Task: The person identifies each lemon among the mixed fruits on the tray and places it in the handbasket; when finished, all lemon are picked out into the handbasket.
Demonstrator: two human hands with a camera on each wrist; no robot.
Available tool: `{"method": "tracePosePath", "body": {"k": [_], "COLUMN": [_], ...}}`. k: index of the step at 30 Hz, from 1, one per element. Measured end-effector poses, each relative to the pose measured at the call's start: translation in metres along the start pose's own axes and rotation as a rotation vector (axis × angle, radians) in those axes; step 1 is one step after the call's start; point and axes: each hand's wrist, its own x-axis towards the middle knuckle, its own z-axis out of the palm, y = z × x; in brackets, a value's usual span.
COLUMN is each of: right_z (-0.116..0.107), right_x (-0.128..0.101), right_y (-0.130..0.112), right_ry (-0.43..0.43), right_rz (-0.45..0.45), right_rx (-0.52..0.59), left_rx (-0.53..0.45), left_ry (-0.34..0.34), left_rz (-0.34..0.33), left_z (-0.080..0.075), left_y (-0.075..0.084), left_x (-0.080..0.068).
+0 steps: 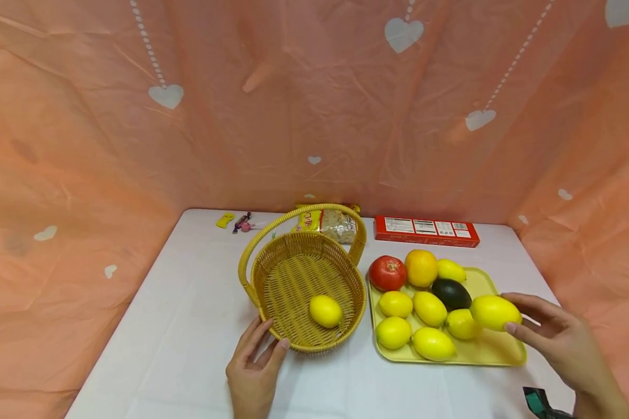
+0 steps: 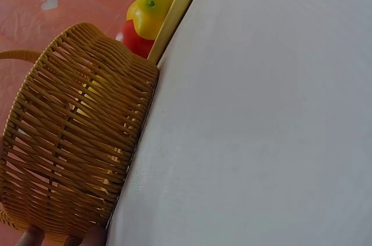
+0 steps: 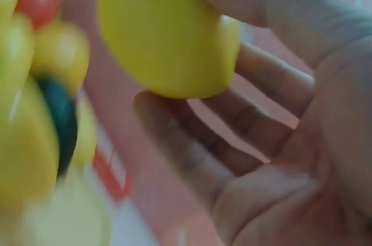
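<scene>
A yellow lemon is pinched between the thumb and fingers of my right hand, held above the right side of a yellow tray. On the tray lie several more lemons, a dark green avocado, an orange and a red pomegranate-like fruit. To the left stands a woven basket with an arched handle, and one lemon lies inside. My left hand touches the basket's near left rim; in the left wrist view its fingertips rest against the woven outer wall.
Behind the basket lies a clear and yellow snack bag. A red box is at the back right, and wrapped candies lie at the back left. Pink curtain encloses the white table. A black and green strap end shows at lower right.
</scene>
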Motion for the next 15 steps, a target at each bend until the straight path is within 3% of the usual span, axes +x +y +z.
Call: {"method": "tracePosePath", "body": {"k": [3,7,11,15], "right_z": [0.016,0.044,0.077,0.11], "right_x": [0.026,0.058,0.084,0.101], "right_y": [-0.022,-0.045,-0.055,-0.054], "right_ry": [-0.101,-0.24,-0.358,-0.49], "right_rz": [-0.138,-0.216,-0.224,-0.193], "right_rx": [0.108,0.038,-0.054,-0.008], "left_rx": [-0.005,-0.014,-0.018,-0.019], "left_ry": [-0.006,-0.015,-0.018,-0.015], "left_rz": [0.017,0.028,0.029,0.032], "left_z": [0.0,0.002,0.002,0.002], "left_y": [0.001,0.005,0.008,0.008], "left_x": [0.0,-0.001,-0.001,-0.002]}}
